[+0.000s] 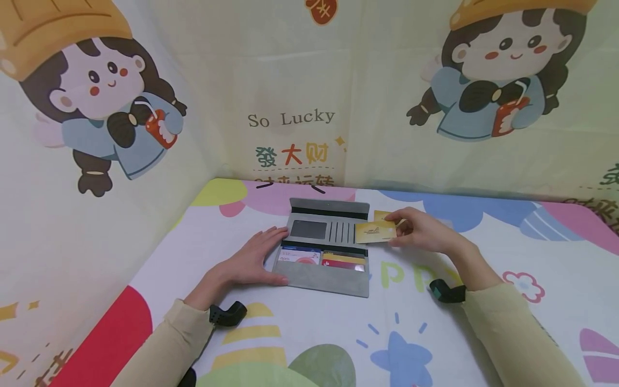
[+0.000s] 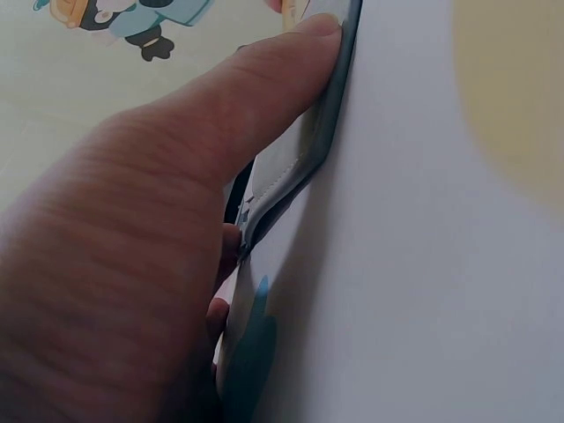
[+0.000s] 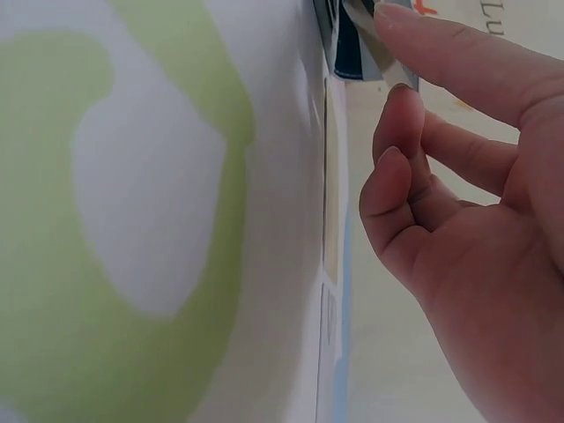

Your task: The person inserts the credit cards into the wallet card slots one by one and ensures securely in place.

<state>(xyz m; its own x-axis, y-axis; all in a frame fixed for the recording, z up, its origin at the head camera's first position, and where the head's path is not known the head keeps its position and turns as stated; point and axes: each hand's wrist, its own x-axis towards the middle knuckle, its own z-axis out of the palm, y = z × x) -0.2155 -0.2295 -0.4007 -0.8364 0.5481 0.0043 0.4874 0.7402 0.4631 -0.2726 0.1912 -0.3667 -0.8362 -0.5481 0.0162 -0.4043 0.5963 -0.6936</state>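
An unfolded grey wallet [image 1: 329, 282] lies on the patterned tabletop, its row of card slots [image 1: 341, 233] facing up. In its lower pocket sit a white-and-pink card [image 1: 300, 256] and a red card [image 1: 342, 263]. My right hand [image 1: 425, 231] pinches a gold card [image 1: 374, 232] between thumb and fingers, over the wallet's right edge. Behind it lies a second gold card [image 1: 380, 215], partly hidden. My left hand [image 1: 251, 258] rests at the wallet's left side with fingers extended. In the left wrist view, the thumb [image 2: 264, 88] lies on the wallet's edge.
A printed cloth [image 1: 290, 344] covers the table, and a cartoon-patterned backdrop [image 1: 295, 70] hangs along its back and left. A pale, card-like shape [image 1: 447, 223] lies behind the right hand. Dark wrist bands [image 1: 227, 314] are on both arms.
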